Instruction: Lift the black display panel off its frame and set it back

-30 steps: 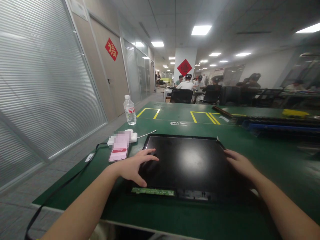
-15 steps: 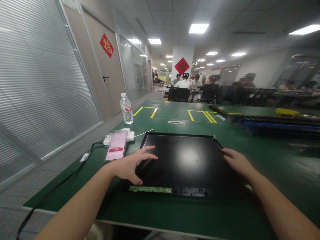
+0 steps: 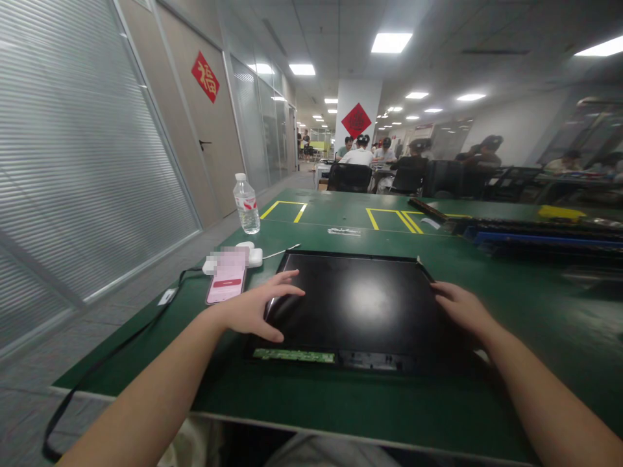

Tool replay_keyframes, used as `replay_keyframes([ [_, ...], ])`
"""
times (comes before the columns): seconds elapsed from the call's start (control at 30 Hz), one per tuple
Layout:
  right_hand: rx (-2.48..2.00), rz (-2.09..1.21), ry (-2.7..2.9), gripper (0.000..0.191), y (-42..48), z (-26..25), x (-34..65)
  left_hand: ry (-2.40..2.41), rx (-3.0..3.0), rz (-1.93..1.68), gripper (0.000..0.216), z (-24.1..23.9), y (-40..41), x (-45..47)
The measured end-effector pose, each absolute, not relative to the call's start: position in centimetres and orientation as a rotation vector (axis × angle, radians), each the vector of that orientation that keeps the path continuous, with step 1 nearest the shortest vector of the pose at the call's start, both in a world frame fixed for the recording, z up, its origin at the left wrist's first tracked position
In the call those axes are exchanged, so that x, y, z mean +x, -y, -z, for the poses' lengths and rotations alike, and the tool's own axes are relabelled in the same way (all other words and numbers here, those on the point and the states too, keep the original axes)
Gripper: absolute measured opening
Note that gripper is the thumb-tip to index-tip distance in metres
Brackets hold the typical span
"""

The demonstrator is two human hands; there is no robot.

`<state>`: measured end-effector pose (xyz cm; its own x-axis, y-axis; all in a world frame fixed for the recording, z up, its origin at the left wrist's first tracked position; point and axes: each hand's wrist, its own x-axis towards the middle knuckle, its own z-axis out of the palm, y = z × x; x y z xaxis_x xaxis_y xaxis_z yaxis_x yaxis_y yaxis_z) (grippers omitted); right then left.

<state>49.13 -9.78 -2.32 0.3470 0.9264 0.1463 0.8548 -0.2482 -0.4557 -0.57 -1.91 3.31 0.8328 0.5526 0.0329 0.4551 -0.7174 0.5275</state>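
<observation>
A flat black display panel (image 3: 331,298) lies on the green table. Along its near edge runs a strip of green circuit board (image 3: 294,356), beside a dark section of frame. My left hand (image 3: 253,308) is over the panel's left side, fingers and thumb spread apart, the fingertips over or on the dark surface; whether they touch it is hard to tell. At the opposite side, my right hand (image 3: 462,308) holds the panel's right edge, with its fingertips at the rim and the lower part of the hand in shadow.
Left of the panel lie a phone (image 3: 226,285), a white charger (image 3: 254,257) with a cable, and a black strap (image 3: 146,334). A water bottle (image 3: 246,204) stands behind them. Dark and blue long parts (image 3: 530,237) lie at the right. Several people sit farther back.
The whole view has shifted slightly, so the table and panel appear a little higher. Both hands keep about the same place at the panel's sides.
</observation>
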Motion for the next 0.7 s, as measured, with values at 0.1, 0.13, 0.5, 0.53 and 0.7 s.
replay_keyframes([
  [0.1,-2.105,-0.196,1.566,0.043,9.9,2.1,49.3,-0.884,2.499,-0.356,0.059,-3.2,1.4,-0.5],
  [0.13,-2.084,-0.188,1.569,0.044,10.0,2.0,49.4,-0.955,2.504,-0.405,0.054,-3.0,1.2,-0.5],
  [0.5,-2.292,-0.217,1.548,0.031,11.1,0.3,49.7,-1.362,2.560,-0.416,0.044,-1.1,-0.7,-0.7],
  [0.53,-2.298,-0.241,1.544,0.032,11.1,0.3,49.7,-1.362,2.568,-0.412,0.044,-1.1,-0.7,-0.6],
  [0.7,-2.315,-0.334,1.577,0.042,11.0,0.4,49.2,-1.374,2.612,-0.351,0.041,-1.2,-0.5,-0.4],
])
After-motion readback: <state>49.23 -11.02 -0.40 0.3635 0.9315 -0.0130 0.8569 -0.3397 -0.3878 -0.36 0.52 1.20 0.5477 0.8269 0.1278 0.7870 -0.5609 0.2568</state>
